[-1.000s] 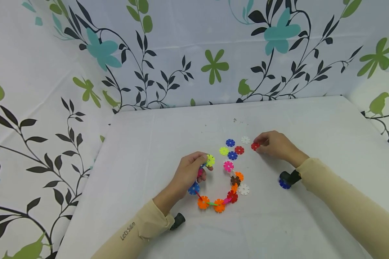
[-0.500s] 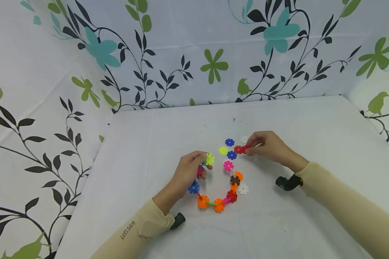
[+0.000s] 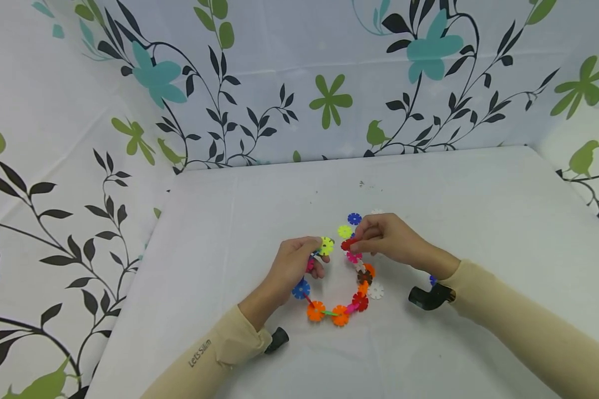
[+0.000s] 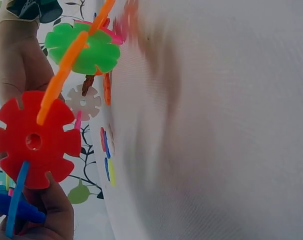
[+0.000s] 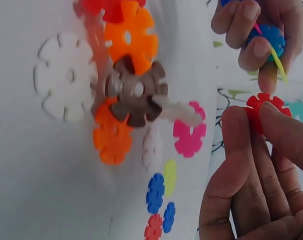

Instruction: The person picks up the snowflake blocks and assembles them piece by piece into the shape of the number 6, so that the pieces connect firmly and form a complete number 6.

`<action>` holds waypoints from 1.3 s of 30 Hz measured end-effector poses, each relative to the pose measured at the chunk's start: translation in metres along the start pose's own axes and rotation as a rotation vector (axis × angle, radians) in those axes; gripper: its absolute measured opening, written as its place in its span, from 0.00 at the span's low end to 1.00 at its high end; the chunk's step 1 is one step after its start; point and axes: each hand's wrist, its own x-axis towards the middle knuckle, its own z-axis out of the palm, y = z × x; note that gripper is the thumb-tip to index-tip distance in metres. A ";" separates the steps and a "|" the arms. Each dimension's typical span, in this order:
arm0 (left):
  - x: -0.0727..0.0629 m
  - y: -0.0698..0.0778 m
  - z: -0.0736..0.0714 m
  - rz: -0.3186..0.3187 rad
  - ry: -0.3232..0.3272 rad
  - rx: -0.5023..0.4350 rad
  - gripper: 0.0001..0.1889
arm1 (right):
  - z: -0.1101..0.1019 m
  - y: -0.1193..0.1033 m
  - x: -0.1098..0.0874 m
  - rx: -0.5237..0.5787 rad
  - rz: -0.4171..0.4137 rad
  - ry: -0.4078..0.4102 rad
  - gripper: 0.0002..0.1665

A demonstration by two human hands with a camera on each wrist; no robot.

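In the head view my left hand (image 3: 290, 263) grips one end of a curved chain of notched plastic discs, with a yellow disc (image 3: 326, 245) standing out past the thumb. My right hand (image 3: 391, 237) pinches a red notched disc (image 5: 256, 106) between thumb and forefinger. That disc is close to the yellow one, with a small gap between them. The chain hangs and bends toward me through a blue disc (image 3: 301, 288) and an orange disc (image 3: 316, 311). It curves up the right side past a brown disc (image 5: 136, 92) to a pink disc (image 5: 190, 131).
Loose discs lie beyond the chain: a blue one (image 3: 354, 218), a yellow one (image 3: 345, 231) and a red one (image 5: 153, 228). A white disc (image 3: 376, 291) lies right of the chain. Another blue disc (image 3: 432, 280) is partly covered by the black wrist camera (image 3: 426, 299).
My right hand has carried the red disc left and toward me, from the loose discs to near the left hand. The left hand stays almost in place, holding the chain.
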 end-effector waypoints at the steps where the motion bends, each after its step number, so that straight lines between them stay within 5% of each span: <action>1: 0.000 0.000 0.001 -0.005 0.001 0.003 0.20 | 0.002 -0.001 -0.001 0.003 -0.013 0.001 0.11; 14: 0.000 0.002 0.003 -0.010 -0.017 -0.019 0.20 | 0.019 -0.009 -0.007 0.090 -0.128 0.041 0.09; 29: -0.001 -0.001 0.005 0.052 -0.053 -0.050 0.19 | 0.026 -0.013 -0.017 -0.292 -0.261 0.210 0.09; 39: -0.002 -0.004 0.009 0.089 -0.031 -0.045 0.19 | 0.031 -0.012 -0.021 -0.500 -0.453 0.331 0.10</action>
